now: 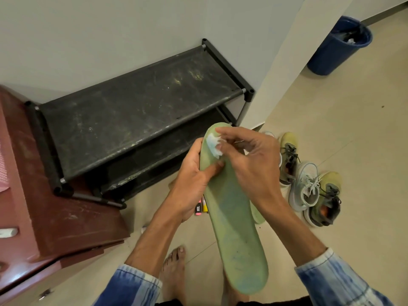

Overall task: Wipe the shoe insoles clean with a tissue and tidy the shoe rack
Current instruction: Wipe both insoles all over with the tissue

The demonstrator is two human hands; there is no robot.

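A long green insole (234, 228) with bluish wear marks is held up in the middle of the view. My left hand (194, 175) grips its left edge near the toe, thumb across the top. My right hand (249, 160) pinches a crumpled white tissue (213, 145) and presses it onto the insole's toe end. A second green insole (257, 214) peeks out on the floor behind the first. The black two-tier shoe rack (136, 111) stands against the wall, its dusty top shelf bare.
Several shoes (309, 186), yellow-green and pale grey, lie on the tiled floor at right. A blue bin (337, 47) stands far right. A brown cabinet (44, 195) sits left of the rack. Small marker-like items (199, 209) lie on the floor below my left hand. My bare foot (174, 268) is below.
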